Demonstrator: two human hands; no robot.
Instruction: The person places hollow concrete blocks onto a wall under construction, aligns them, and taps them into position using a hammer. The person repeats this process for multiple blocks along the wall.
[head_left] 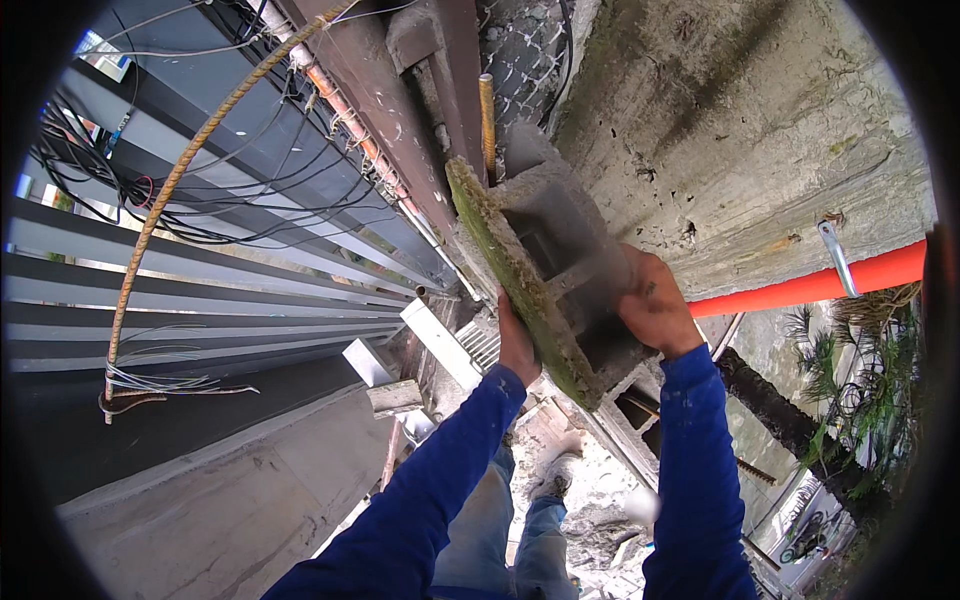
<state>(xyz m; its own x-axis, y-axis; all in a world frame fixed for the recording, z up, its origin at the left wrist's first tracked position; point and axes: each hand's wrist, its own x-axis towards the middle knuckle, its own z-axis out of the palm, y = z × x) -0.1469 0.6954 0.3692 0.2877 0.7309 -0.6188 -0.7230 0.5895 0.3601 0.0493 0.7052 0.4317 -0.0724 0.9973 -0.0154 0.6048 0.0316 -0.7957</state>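
A grey hollow concrete block [575, 285] is tilted between my two hands, its hollow cores showing. One long face of it is green, as if with moss. My left hand [516, 345] presses against that green side near its lower end; most of its fingers are hidden behind the block. At the opposite side, my right hand [655, 305] grips the block with the fingers curled over its edge. A rusty rebar [487, 125] stands upright just past the block's far end, beside a brown metal post [440, 90]. Whether the block touches the bar I cannot tell.
On the left, a long bent rebar [160, 200] and tangled black cables [110, 185] hang before grey slats [210, 285]. A rough concrete wall [760, 170] and an orange-red pipe [810, 290] lie right. Below are white boxy pieces [440, 340], rubble and my shoe [558, 475].
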